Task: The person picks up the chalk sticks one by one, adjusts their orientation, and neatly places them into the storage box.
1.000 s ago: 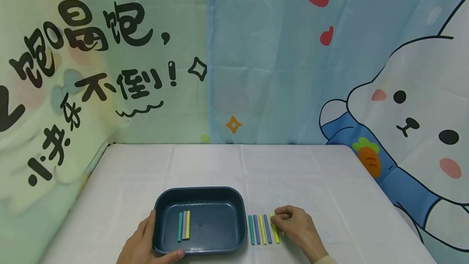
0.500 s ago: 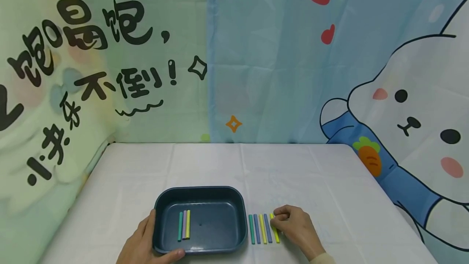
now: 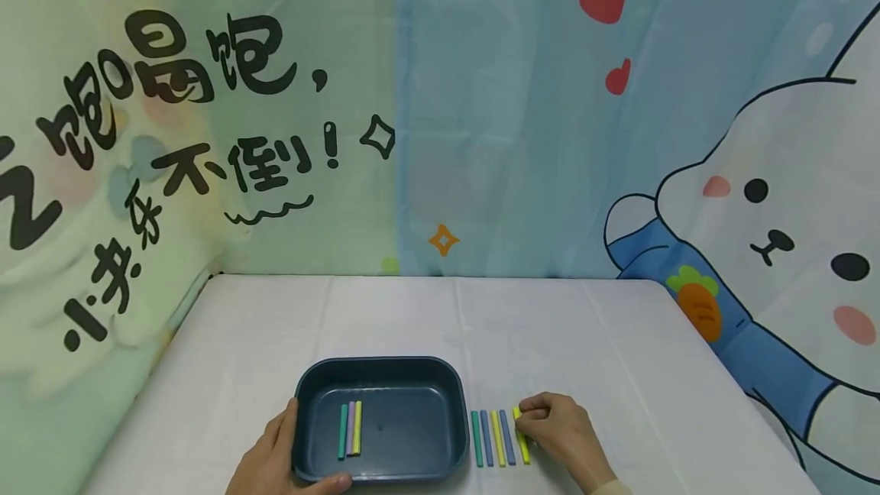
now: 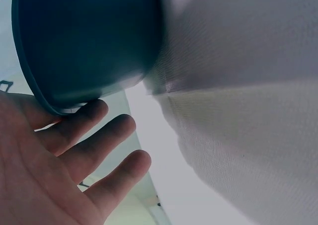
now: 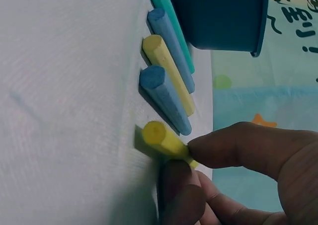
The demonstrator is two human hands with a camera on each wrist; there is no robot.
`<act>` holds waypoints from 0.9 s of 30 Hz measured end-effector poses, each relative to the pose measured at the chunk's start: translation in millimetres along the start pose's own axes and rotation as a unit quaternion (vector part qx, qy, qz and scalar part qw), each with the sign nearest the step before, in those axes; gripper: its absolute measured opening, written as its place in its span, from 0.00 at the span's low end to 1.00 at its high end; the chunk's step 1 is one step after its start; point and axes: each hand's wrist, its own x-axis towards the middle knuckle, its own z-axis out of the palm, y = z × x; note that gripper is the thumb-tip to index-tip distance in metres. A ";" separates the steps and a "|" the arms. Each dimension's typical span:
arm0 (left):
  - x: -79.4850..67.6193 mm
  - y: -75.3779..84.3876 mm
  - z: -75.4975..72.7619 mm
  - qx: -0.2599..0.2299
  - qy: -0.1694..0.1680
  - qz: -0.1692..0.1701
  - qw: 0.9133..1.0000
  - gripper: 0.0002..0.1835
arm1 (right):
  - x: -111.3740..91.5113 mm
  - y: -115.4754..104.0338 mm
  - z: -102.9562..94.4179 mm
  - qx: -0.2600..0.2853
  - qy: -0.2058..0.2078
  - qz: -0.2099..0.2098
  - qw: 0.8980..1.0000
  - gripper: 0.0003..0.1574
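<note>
Pinched between the thumb and fingers of my right hand (image 3: 560, 430) is a yellow chalk stick (image 5: 158, 134), low at the table and the rightmost of a row. Left of it, a blue chalk (image 3: 507, 438), a yellow chalk (image 3: 498, 440), another blue chalk (image 3: 486, 438) and a green chalk (image 3: 477, 440) lie side by side. My left hand (image 3: 271, 461) touches the near left corner of a dark blue tray (image 3: 412, 445), thumb along its front, fingers extended against its left side. Inside the tray lie a green chalk (image 3: 343, 432), a purple chalk (image 3: 351, 430) and a yellow chalk (image 3: 357, 428).
A white cloth covers the table (image 3: 385, 319). Behind it hangs a printed backdrop (image 3: 495, 136) with dark lettering at left and a cartoon rabbit at right. The tray's right wall stands close beside the green end of the chalk row.
The head view has tilted slightly, so everything sits a little lower and to the right. Both hands, the tray and the chalks keep their places relative to one another.
</note>
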 end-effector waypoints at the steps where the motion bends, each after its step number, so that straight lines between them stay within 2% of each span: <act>1: -0.7 0.2 0.5 -0.001 -0.001 -0.002 1.000 0.76 | -0.2 1.9 0.0 0.006 -0.001 0.003 1.000 0.16; 7: -0.8 1.3 1.2 0.007 0.002 0.000 1.000 0.76 | 1.1 7.0 -1.2 0.066 -0.009 0.008 0.998 0.20; 15: -1.1 -0.6 3.2 0.007 -0.003 0.002 1.000 0.75 | -3.2 -7.0 -0.8 0.176 -0.036 0.052 0.982 0.27; 18: -2.0 -1.1 2.9 0.004 -0.002 0.005 1.000 0.76 | -6.2 -16.4 1.1 0.212 -0.036 0.046 0.975 0.27; 22: -2.5 -0.3 2.3 0.005 -0.003 0.001 1.000 0.76 | -12.5 -30.8 3.8 0.271 -0.050 0.025 0.961 0.26; 27: -1.9 1.5 3.1 0.015 -0.002 -0.001 1.000 0.76 | -20.4 -50.7 8.4 0.313 -0.072 -0.002 0.947 0.25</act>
